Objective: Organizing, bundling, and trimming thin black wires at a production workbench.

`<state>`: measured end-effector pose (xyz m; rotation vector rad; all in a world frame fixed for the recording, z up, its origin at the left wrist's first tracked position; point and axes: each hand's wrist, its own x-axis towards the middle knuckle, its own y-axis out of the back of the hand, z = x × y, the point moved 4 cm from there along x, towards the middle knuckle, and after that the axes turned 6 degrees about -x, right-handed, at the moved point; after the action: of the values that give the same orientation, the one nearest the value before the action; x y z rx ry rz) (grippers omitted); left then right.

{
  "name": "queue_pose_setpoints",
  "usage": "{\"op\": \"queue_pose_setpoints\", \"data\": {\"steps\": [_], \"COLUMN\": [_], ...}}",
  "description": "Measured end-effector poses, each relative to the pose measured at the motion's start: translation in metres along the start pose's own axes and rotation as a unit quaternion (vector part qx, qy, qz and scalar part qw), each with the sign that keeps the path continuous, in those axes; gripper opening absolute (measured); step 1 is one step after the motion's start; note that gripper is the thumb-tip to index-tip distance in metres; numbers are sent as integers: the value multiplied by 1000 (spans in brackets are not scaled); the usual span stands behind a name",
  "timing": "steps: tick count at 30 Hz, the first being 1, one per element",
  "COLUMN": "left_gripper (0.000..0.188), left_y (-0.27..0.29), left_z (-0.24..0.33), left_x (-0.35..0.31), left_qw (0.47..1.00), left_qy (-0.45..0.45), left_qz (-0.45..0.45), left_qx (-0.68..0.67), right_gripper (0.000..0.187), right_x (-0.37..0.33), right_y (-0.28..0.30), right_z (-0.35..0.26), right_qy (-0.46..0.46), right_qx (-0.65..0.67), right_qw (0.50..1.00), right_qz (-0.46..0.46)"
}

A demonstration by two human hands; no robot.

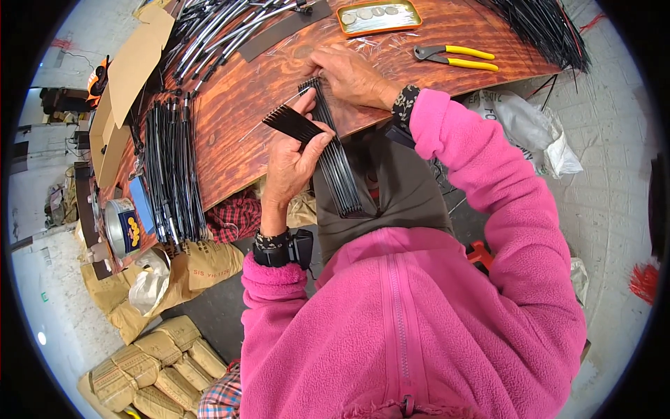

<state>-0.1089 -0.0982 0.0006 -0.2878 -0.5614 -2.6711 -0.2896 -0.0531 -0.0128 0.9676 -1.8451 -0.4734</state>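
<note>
My left hand (293,157) is closed around a row of slim black ribs (338,178), laid side by side like a flat band. Their lower ends reach down over my lap, and a fanned black end (293,124) sticks out above my thumb. Just beyond the ribs' upper end, my right hand (352,75) rests low over the wooden table (237,150). Its fingers are curled in at the table top, and whatever they pinch is hidden. To the right lie cutting pliers (457,57) with yellow handles.
An orange-rimmed tray (380,29) with several round metal discs sits at the back. Black rod bundles (171,167) lie at the left beside a round tin (123,227) and an open cardboard box (112,140). More black rods (541,28) spread at the far right.
</note>
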Motion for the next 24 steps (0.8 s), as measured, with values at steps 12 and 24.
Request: {"op": "queue_pose_setpoints", "data": {"steps": [12,24], "left_gripper": [53,22], "left_y": [8,-2], "left_z": [-1,26], "left_x": [7,-14], "left_qw": [996,997], "left_qy": [-66,-74], "left_qz": [25,3], "left_qx": [49,30], "right_gripper": [48,36], "right_x": [11,-5], "right_y": [4,12], "right_z": [-12,-20], "right_qy": [85,99], "right_qx": [-33,-22], "right_qw": [995,995], "right_qz": [38,-15]}}
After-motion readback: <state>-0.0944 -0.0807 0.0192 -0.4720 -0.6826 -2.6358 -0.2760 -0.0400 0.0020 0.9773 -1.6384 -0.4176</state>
